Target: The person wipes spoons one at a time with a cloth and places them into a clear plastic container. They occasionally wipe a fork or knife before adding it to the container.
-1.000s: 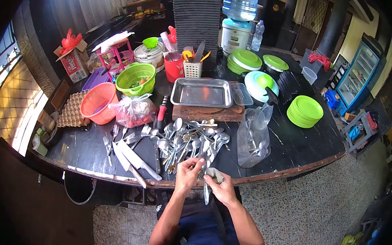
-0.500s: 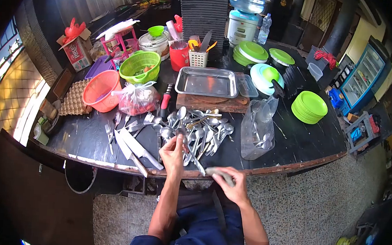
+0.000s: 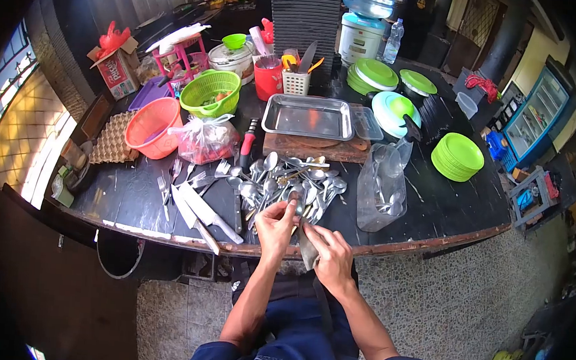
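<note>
My left hand [image 3: 275, 232] is closed on a spoon [image 3: 296, 199], pinching it near its bowl, which points up and away from me. Beside it, my right hand [image 3: 334, 259] grips a greyish cloth [image 3: 308, 252] that lies against the spoon's handle and hides most of it. Just beyond both hands spreads a loose pile of spoons [image 3: 276, 186] on the black table. Several forks [image 3: 162, 189] lie to the left of the pile. Two white-looking knives [image 3: 200, 207] rest near the front edge, left of my left hand.
A clear container [image 3: 381, 192] with spoons stands right of the pile. Behind are a metal tray [image 3: 307, 134] on a wooden board [image 3: 290, 147], a knotted plastic bag [image 3: 206, 141], a coral basin [image 3: 146, 148] and a green basket [image 3: 206, 109]. Green plates [image 3: 457, 157] are stacked at right.
My right hand has moved up and left with the cloth, along the spoon's handle. My left hand has shifted right with the spoon, so both hands are now close together.
</note>
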A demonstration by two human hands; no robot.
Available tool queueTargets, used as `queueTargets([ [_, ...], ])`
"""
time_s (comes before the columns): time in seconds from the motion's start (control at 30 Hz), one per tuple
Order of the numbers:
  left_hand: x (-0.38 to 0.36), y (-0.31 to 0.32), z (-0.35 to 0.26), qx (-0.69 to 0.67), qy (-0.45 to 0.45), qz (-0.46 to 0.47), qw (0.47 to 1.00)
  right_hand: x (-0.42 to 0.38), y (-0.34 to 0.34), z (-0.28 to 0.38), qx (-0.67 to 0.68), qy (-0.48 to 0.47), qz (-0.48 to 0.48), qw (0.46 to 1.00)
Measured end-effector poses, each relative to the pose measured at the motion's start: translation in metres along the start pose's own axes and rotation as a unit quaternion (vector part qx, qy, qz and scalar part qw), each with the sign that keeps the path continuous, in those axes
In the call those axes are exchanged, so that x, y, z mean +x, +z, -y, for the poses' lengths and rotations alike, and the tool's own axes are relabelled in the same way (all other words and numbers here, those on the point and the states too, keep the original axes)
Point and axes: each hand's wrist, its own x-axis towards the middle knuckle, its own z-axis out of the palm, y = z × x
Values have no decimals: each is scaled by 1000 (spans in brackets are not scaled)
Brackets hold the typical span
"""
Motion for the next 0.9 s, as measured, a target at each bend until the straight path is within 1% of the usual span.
queueTargets([
  [0.1, 6, -4, 4, -7, -13, 13, 1000, -6, -8, 0, -4, 7, 7, 1000],
  [0.13, 6, -5, 4, -6, -24, 11, 1000, -8, -11, -2, 30, 12, 4, 999],
  [0.17, 5, -8, 3, 15, -16, 43, 999, -9, -13, -4, 66, 16, 2, 998],
  [0.2, 6, -7, 3, 15, -16, 43, 999, -10, -13, -7, 66, 16, 2, 998],
  [0.27, 8, -6, 5, -100, -80, 108, 986, -10, -9, -13, 214, 93, -53, 971],
  [0.3, 9, -10, 5, -122, -124, 128, 976, -6, -16, -8, 260, 135, -49, 955],
  [0.33, 9, -13, 5, -121, -123, 127, 977, -9, -9, -14, 317, 159, -55, 934],
  [0.4, 9, -15, 5, -212, -211, 188, 936, -10, -8, -9, 414, 266, -51, 869],
  [0.43, 8, -17, 8, -233, -198, 193, 932, -13, -5, -10, 414, 266, -52, 869],
  [0.47, 9, -16, 10, -233, -198, 193, 932, -18, 0, -13, 417, 291, -31, 861],
  [0.5, 9, -13, 6, -237, -186, 154, 941, -21, 3, -14, 420, 316, -10, 851],
  [0.53, 9, -11, 3, -240, -175, 113, 948, -26, 5, -13, 420, 316, -9, 851],
  [0.57, 15, -16, 6, -249, -174, 128, 944, -29, 6, -11, 405, 291, 5, 867],
  [0.6, 16, -15, 1, -254, -177, 84, 947, -31, 6, -9, 390, 266, 18, 881],
  [0.63, 17, -16, -5, -261, -176, 72, 946, -35, -1, -10, 339, 255, 63, 903],
  [0.67, 19, -21, -11, -267, -175, 62, 946, -34, -2, -8, 339, 254, 61, 904],
  [0.73, 25, -27, -10, -229, -168, 65, 957, -32, -7, -3, 327, 226, -22, 917],
  [0.77, 26, -29, -2, -216, -160, 96, 958, -31, -3, -7, 322, 232, -59, 916],
  [0.8, 28, -33, 11, -203, -151, 125, 959, -24, -4, -12, 256, 178, -89, 946],
  [0.83, 23, -25, 8, -230, -150, 146, 950, -17, -5, -14, 205, 142, -113, 962],
  [0.87, 12, -18, 6, -232, -185, 135, 945, -10, -6, -15, 153, 103, -137, 973],
  [0.9, 1, -8, -3, -229, -205, 136, 942, 0, -10, -11, 104, 59, -140, 983],
])
